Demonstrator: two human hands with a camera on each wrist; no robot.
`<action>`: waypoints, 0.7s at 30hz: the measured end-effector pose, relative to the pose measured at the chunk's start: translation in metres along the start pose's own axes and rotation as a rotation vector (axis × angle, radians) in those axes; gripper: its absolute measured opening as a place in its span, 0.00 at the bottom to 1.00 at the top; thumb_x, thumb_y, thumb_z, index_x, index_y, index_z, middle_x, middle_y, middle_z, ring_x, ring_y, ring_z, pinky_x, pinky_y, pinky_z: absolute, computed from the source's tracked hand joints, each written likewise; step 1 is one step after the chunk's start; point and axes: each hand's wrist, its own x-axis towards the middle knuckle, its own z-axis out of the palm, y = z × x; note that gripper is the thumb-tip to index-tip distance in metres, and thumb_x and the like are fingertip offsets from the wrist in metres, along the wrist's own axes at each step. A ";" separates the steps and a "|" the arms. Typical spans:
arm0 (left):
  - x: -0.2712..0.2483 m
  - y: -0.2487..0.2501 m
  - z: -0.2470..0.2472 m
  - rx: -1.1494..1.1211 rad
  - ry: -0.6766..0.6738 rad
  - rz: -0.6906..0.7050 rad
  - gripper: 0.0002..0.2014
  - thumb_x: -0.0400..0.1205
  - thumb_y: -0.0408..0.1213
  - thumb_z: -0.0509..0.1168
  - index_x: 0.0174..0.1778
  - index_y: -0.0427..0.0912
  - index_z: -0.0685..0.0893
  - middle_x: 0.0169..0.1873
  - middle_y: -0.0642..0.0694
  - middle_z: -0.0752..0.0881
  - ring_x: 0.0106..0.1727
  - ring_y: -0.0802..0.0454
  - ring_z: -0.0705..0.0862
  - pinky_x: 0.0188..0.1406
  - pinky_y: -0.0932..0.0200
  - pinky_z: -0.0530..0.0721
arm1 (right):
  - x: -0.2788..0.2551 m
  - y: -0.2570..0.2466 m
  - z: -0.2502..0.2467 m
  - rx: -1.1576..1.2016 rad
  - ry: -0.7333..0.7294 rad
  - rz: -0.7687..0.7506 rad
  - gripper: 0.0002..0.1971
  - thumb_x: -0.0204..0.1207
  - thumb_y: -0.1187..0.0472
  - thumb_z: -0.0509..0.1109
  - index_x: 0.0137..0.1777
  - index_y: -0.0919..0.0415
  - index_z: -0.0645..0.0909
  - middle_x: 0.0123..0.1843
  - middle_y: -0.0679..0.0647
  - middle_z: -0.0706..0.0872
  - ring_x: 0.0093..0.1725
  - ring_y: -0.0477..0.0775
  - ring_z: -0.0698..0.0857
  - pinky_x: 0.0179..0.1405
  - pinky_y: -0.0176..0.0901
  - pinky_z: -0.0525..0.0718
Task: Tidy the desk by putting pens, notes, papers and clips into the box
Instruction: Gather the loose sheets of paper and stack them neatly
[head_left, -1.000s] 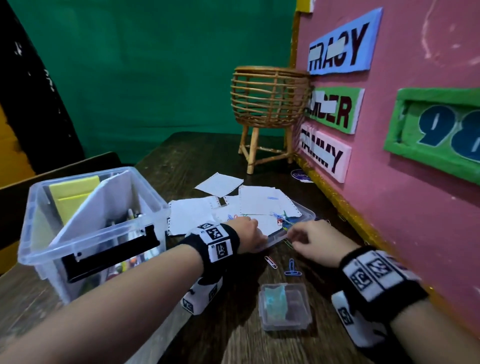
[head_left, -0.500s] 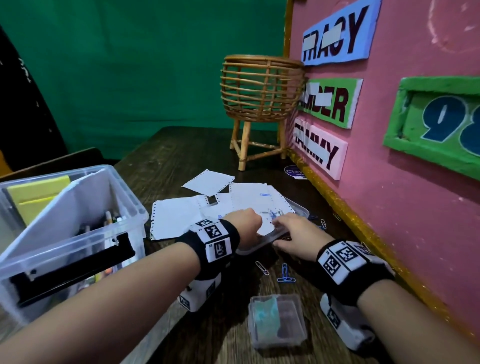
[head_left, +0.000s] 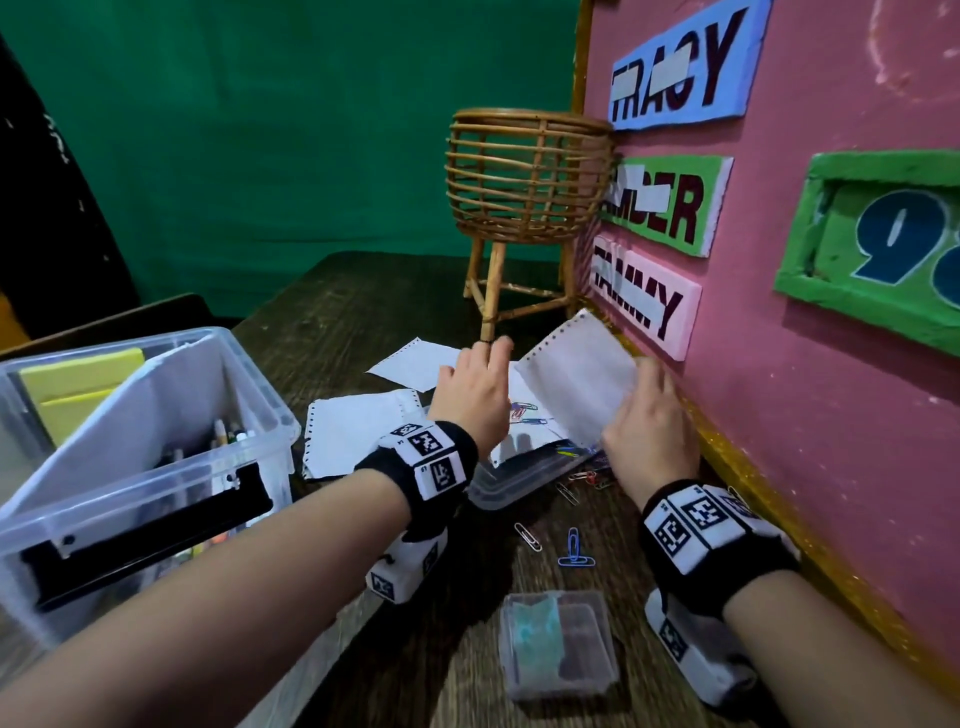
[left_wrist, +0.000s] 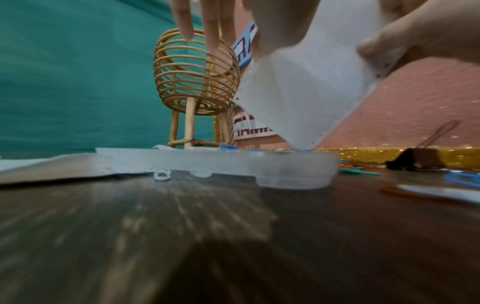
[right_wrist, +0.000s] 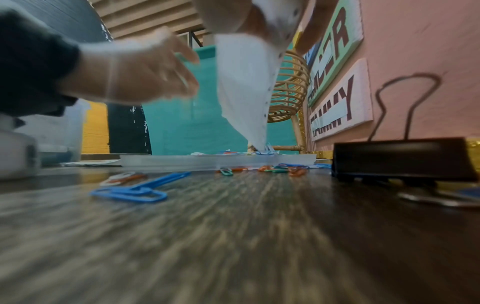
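The right hand (head_left: 649, 431) pinches a white sheet of paper (head_left: 582, 384) by its near edge and tilts it steeply, so that its lower corner rests in the shallow clear lid (head_left: 514, 480) lying on the table (head_left: 467, 649); the slope looks meant to let the coloured paper clips (head_left: 524, 413) gathered on the papers slide down into that lid rather than scatter. The left hand (head_left: 472, 395) hovers just beside the lifted sheet with its fingers (left_wrist: 185, 22) straight and slightly spread, touching nothing that can be made out, probably ready to steady the paper or guard the clips. More sheets (head_left: 358, 434) lie flat on the table between the lid and the big clear box (head_left: 140, 467), which stands at the left with pens, a leaning sheet and yellow notes already inside. Loose clips are left near the lid, among them a blue pair (head_left: 574, 551) and a silver one (head_left: 527, 536), and a black binder clip (right_wrist: 405, 158) sits by the pink wall. A small closed plastic case (head_left: 558, 644) waits nearer the person. A wicker basket on legs (head_left: 524, 187) stands at the back. The task seems about midway: papers and clips have yet to reach the box.
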 end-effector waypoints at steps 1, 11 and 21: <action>0.005 -0.003 0.007 0.052 -0.088 -0.006 0.23 0.81 0.35 0.59 0.74 0.42 0.64 0.69 0.42 0.72 0.69 0.42 0.71 0.63 0.46 0.72 | 0.000 0.000 0.000 0.019 0.035 0.031 0.18 0.73 0.73 0.61 0.63 0.66 0.69 0.64 0.65 0.77 0.57 0.68 0.81 0.52 0.53 0.78; 0.028 -0.008 0.032 0.095 -0.746 -0.077 0.40 0.76 0.66 0.59 0.79 0.46 0.61 0.76 0.41 0.71 0.74 0.39 0.71 0.73 0.48 0.70 | 0.001 0.008 0.003 0.051 0.093 0.051 0.29 0.70 0.79 0.60 0.67 0.53 0.74 0.65 0.62 0.70 0.45 0.64 0.81 0.35 0.45 0.76; 0.017 -0.002 0.018 0.122 -0.744 0.047 0.21 0.77 0.65 0.57 0.40 0.49 0.77 0.45 0.45 0.79 0.46 0.47 0.77 0.43 0.57 0.72 | 0.003 0.009 -0.004 -0.077 0.059 0.176 0.28 0.70 0.74 0.62 0.72 0.59 0.71 0.70 0.60 0.69 0.68 0.63 0.72 0.70 0.56 0.67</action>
